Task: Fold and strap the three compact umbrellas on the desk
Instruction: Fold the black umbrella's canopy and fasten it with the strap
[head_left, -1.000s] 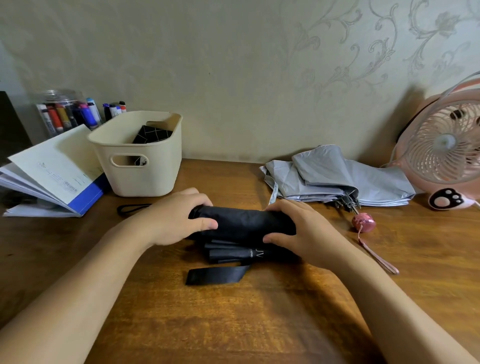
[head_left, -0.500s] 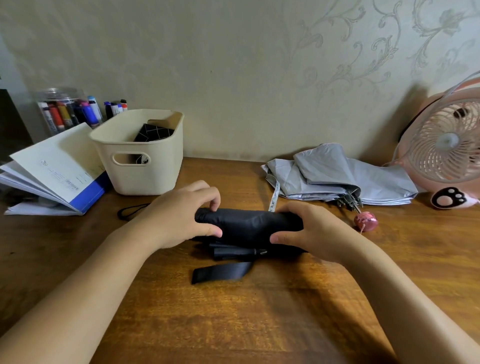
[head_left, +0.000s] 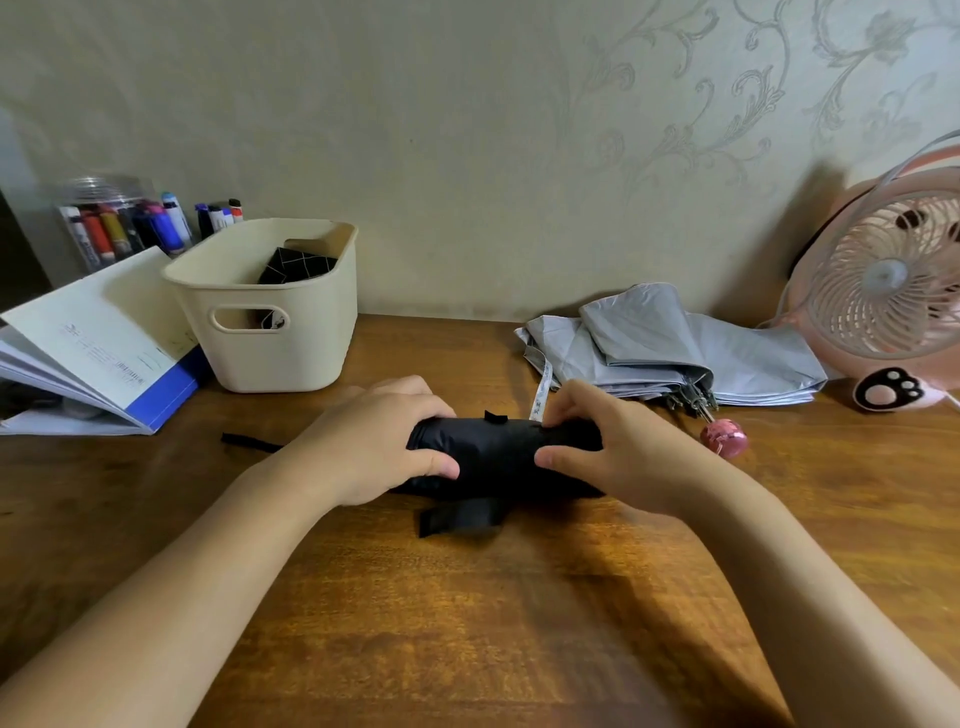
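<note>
Two grips: left hand (head_left: 374, 441) and right hand (head_left: 623, 457) curled round black umbrella (head_left: 498, 452) | open desk (head_left: 467, 623) nearside | booklet (head_left: 98, 338) print too small to read

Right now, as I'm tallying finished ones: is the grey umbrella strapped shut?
No: the grey umbrella lies loosely spread on the desk, its strap lying free.

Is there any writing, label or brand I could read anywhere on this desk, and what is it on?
Nothing here reads clearly.
On the booklet: small printed lines, too blurred to read.
On the grey umbrella's strap: printed marks, too small to read.
On the markers: labels too small to read.
On the black umbrella: no writing shows.
</note>
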